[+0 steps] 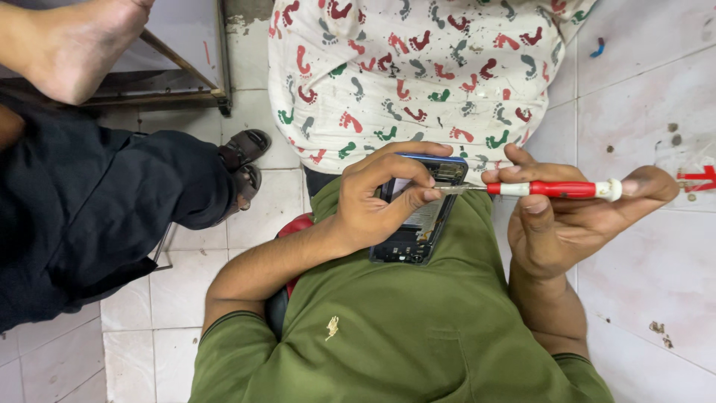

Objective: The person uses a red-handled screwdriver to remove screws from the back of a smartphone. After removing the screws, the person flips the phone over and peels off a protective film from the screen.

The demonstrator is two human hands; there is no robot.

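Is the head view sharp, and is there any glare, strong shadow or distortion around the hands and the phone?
Head view: even, soft light with no hard shadows; the left hand, the opened phone and the red screwdriver in the right hand are sharp; faint sheen on the floor tiles, no real glare; wide-angle stretching toward the edges.

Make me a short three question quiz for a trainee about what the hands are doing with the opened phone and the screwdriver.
1. True or false: the right hand holds the red and white screwdriver.
2. Which hand grips the opened phone? A) left hand B) right hand C) neither
3. Fill in: the screwdriver's metal tip points toward the ____ end of the phone, the end close to the footprint-patterned cloth.

Key
1. True
2. A
3. Upper
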